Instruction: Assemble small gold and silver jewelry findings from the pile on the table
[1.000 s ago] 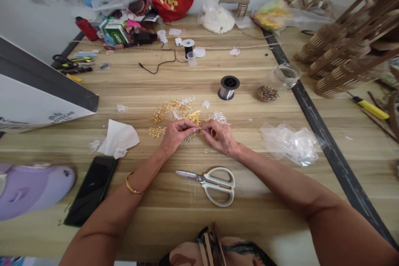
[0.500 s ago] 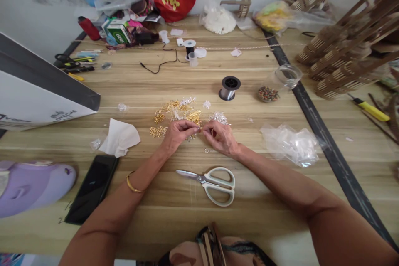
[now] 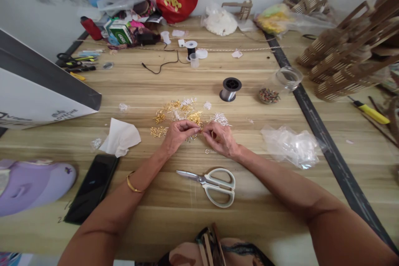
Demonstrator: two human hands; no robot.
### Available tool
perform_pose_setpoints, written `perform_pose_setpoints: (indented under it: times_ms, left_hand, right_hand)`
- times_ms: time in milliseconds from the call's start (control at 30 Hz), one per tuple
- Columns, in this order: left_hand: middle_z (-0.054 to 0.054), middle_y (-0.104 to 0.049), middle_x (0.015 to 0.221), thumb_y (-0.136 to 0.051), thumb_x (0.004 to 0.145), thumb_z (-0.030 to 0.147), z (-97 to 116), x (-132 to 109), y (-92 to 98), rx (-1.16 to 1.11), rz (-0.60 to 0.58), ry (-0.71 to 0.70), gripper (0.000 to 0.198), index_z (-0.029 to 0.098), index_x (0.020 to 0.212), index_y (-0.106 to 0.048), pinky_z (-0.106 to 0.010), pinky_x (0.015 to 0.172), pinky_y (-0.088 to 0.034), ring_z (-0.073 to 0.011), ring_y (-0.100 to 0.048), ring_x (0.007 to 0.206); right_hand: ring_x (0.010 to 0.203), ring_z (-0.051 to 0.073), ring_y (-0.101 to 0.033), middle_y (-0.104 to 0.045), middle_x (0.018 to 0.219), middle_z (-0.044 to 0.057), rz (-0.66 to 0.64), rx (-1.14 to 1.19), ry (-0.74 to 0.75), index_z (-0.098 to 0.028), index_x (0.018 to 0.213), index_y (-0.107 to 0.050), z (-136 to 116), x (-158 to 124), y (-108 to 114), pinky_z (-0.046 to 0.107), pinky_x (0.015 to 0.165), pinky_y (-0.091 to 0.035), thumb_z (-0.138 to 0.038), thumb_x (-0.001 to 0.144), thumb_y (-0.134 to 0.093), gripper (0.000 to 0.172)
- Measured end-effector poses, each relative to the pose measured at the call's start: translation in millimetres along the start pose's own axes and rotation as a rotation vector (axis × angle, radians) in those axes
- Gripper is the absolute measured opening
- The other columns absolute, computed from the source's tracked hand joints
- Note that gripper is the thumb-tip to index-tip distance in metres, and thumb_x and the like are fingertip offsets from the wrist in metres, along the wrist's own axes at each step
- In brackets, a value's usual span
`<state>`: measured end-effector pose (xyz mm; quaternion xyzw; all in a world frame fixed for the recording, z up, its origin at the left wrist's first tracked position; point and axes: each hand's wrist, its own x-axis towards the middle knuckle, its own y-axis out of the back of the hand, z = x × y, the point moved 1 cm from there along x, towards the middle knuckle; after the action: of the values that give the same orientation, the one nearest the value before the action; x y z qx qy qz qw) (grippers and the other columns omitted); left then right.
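My left hand (image 3: 180, 134) and my right hand (image 3: 220, 138) meet fingertip to fingertip over the middle of the table, each closed in a pinch. Something tiny sits between them, too small to make out. Just beyond my fingers lie piles of gold-coloured findings (image 3: 195, 116) and small gold rings (image 3: 157, 132). Silver pins (image 3: 220, 119) are heaped behind my right hand. Below it rests a small metal ring (image 3: 207, 151), partly hidden with whatever is attached. White-handled scissors (image 3: 215, 183) lie between my forearms, blades pointing left.
A wire spool (image 3: 230, 89) stands beyond my hands, with a tipped jar of beads (image 3: 269, 94) to its right. Clear plastic bags (image 3: 293, 145) lie at right. A phone (image 3: 92, 189), a white tissue (image 3: 121, 138) and a purple object (image 3: 37, 187) are at left. Woven baskets (image 3: 339, 77) crowd the right back.
The whole view has shifted very slightly. Both hands keep their pinch in the same place, and nothing on the table has visibly moved.
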<state>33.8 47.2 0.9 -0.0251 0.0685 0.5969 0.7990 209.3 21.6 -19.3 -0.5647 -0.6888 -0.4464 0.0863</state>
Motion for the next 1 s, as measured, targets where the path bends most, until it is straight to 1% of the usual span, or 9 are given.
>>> perform_pose_setpoints:
  times_ms: [600, 733, 900, 1000]
  left_hand:
    - [-0.004, -0.072, 0.074, -0.08, 0.061, 0.031, -0.4, -0.9, -0.3, -0.006, -0.002, 0.01, 0.024, 0.014, 0.076, -0.073, -0.025, 0.066, -0.051, -0.0147, -0.065, 0.068]
    - [-0.005, -0.072, 0.075, -0.079, 0.063, 0.032, -2.0, -0.3, 0.2, 0.005, -0.012, -0.01, 0.023, 0.015, 0.077, -0.073, -0.025, 0.066, -0.051, -0.0149, -0.065, 0.069]
    - [-0.003, -0.071, 0.072, -0.08, 0.063, 0.029, -2.2, 0.0, 0.5, -0.018, -0.023, -0.045, 0.021, 0.015, 0.075, -0.072, -0.023, 0.066, -0.05, -0.013, -0.064, 0.067]
    - [-0.003, -0.071, 0.074, -0.08, 0.063, 0.028, -0.8, -0.6, 0.2, -0.03, -0.03, -0.066, 0.021, 0.014, 0.077, -0.071, -0.024, 0.069, -0.051, -0.013, -0.064, 0.07]
  right_hand:
    - [0.061, 0.01, -0.051, -0.06, 0.076, 0.002, -0.009, -0.007, -0.023, -0.019, 0.09, -0.053, 0.5, 0.3, -0.6, 0.022, 0.056, -0.042, -0.018, 0.091, -0.051, 0.002]
    - [0.061, 0.01, -0.051, -0.06, 0.078, 0.002, -0.015, -0.005, -0.035, -0.019, 0.091, -0.054, 1.1, -0.2, -1.4, 0.023, 0.056, -0.042, -0.019, 0.091, -0.051, 0.003]
    - [0.06, 0.01, -0.051, -0.06, 0.077, 0.002, -0.02, -0.014, -0.041, -0.019, 0.09, -0.054, 1.1, 0.1, -1.5, 0.023, 0.056, -0.042, -0.018, 0.091, -0.051, 0.003]
    - [0.06, 0.01, -0.051, -0.06, 0.076, 0.002, -0.017, -0.012, -0.034, -0.019, 0.09, -0.053, 1.0, 0.5, -1.2, 0.023, 0.056, -0.042, -0.018, 0.091, -0.051, 0.002]
